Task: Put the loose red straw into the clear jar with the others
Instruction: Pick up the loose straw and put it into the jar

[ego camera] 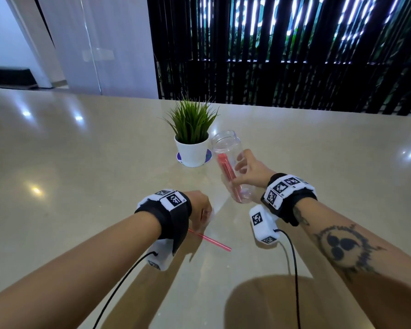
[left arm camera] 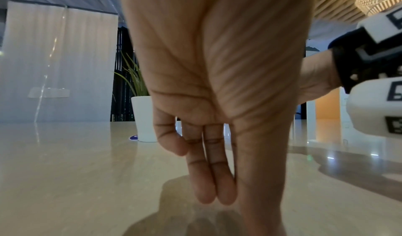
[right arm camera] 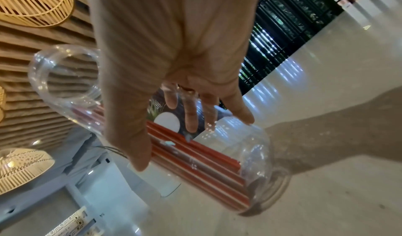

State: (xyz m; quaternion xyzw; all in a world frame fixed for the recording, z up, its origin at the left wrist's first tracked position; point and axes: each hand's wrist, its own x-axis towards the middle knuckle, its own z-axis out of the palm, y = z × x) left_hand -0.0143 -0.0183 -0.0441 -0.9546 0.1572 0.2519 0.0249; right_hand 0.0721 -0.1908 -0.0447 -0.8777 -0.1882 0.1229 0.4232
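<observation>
The loose red straw (ego camera: 211, 242) lies flat on the beige table (ego camera: 81, 162), just behind my left hand (ego camera: 199, 210). In the left wrist view the left hand (left arm camera: 226, 195) points straight fingers down at the tabletop, thumb alongside; no straw shows between them. My right hand (ego camera: 247, 172) grips the clear jar (ego camera: 226, 150) round its middle and holds it tilted, with the open mouth up and away and the base low over the table. Several red straws (ego camera: 227, 169) lie inside. The right wrist view shows my right hand (right arm camera: 172, 141) round the jar (right arm camera: 256, 153) and its straws (right arm camera: 195, 157).
A small green plant in a white pot (ego camera: 191, 150) stands on a coaster just left of the jar, also seen as the pot (left arm camera: 143, 119). Dark slatted blinds (ego camera: 294, 55) run behind the table's far edge. Cables trail from both wrist cameras towards me.
</observation>
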